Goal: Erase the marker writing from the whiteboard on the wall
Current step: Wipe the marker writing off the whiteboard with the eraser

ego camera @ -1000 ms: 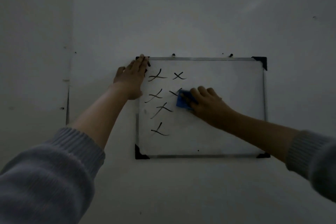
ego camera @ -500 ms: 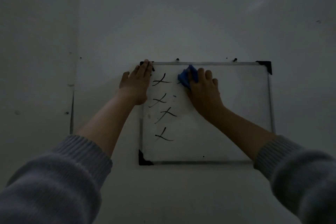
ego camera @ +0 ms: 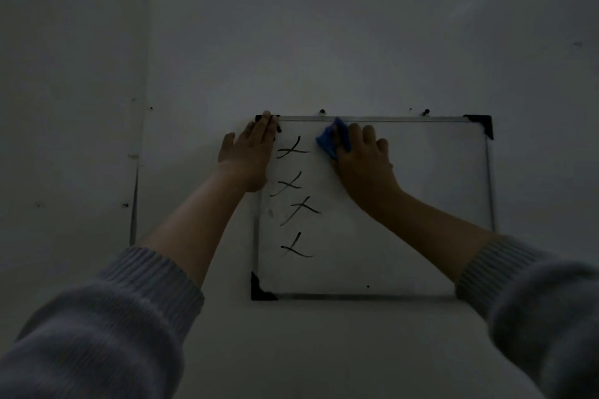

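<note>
Right hand presses the blue cloth flat near the whiteboard top edge — left hand, fingers spread, braces the corner. Best sweep firmly down through the four marks — overlapping strokes.

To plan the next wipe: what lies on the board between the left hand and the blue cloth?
Head view: one black marker cross, between left hand and blue cloth.

I see a dim, plain grey-white painted wall filling my view, poorly lit. At left a vertical corner seam runs down it. Small dark nail marks dot the surface, one far right.
</note>
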